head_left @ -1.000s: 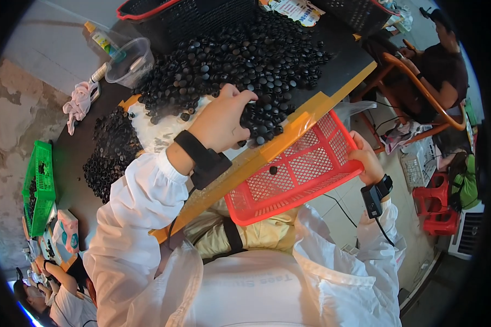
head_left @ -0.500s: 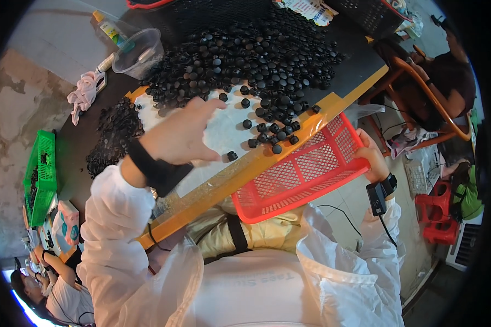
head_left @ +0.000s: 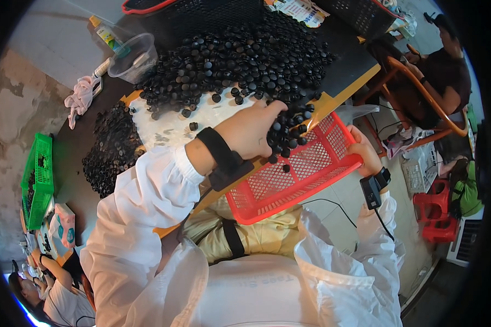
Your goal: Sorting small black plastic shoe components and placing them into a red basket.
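Left hand (head_left: 251,133) cupped loosely, fingers spread over black caps (head_left: 286,133) at table edge (head_left: 333,101), above red basket (head_left: 297,171); right hand (head_left: 365,155) grips basket's far rim, fingers wrapped; its palm hidden; caps under left hand obscured.

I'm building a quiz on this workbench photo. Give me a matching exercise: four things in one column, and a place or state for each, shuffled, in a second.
Things:
1. left hand
2. right hand
3. green basket
4. clear plastic tub

Places or states:
A. stands at the far left end of the table
B. grips the right rim of the red basket
C. sweeps small black caps over the table edge into the red basket
D. sits at the back left, beside the big pile of caps

Pairs: 1-C, 2-B, 3-A, 4-D
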{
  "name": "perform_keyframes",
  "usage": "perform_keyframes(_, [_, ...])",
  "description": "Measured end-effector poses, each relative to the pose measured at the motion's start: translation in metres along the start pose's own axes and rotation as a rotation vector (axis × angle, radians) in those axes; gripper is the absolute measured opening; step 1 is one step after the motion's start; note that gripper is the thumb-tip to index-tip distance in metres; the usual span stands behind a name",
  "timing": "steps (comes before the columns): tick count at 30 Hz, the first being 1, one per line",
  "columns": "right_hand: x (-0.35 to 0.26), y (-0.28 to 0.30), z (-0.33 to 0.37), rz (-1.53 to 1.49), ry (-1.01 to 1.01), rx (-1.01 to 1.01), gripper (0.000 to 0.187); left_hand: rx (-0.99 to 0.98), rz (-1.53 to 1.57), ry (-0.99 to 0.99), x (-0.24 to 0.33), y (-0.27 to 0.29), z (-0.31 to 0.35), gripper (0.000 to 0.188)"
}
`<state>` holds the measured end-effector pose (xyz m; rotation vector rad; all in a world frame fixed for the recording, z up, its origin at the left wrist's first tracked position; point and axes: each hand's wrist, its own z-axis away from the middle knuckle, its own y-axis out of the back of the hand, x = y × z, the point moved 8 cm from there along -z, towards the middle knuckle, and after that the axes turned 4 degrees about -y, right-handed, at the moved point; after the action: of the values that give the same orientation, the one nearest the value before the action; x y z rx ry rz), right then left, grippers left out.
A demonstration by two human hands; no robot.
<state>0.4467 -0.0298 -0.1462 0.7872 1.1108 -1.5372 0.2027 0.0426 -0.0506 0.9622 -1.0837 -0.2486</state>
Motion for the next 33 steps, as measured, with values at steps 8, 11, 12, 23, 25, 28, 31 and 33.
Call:
perform_keyframes(8, [0.004, 0.028, -0.010, 0.006, 0.027, 0.000, 0.032, 0.013, -0.178, -0.187, 0.022, 0.031, -0.014, 0.060])
perform_keyframes(11, [-0.006, 0.035, -0.011, -0.016, 0.027, 0.025, 0.032, 0.294, -0.265, -0.322, 0.014, 0.057, -0.050, 0.067])
perform_keyframes(12, [-0.010, 0.036, -0.012, -0.015, 0.037, 0.029, 0.032, 0.300, -0.314, -0.354, 0.012, 0.052, -0.068, 0.071])
perform_keyframes(23, [-0.018, 0.037, -0.024, 0.047, 0.009, -0.014, 0.035, 0.105, -0.445, -0.382, 0.013, -0.010, -0.134, 0.079])
perform_keyframes(25, [-0.021, 0.032, -0.026, 0.058, -0.001, -0.014, 0.036, 0.081, -0.403, -0.375, 0.016, -0.011, -0.128, 0.077])
perform_keyframes(28, [-0.023, 0.033, -0.032, 0.084, -0.006, -0.020, 0.038, 0.050, -0.314, -0.391, 0.020, -0.018, -0.119, 0.075])
perform_keyframes(31, [-0.022, 0.035, -0.035, 0.082, -0.007, -0.033, 0.038, 0.007, -0.236, -0.442, 0.031, -0.026, -0.110, 0.075])
perform_keyframes(33, [-0.025, 0.034, -0.038, 0.086, 0.024, -0.058, 0.038, -0.109, -0.099, -0.493, 0.042, -0.033, -0.100, 0.076])
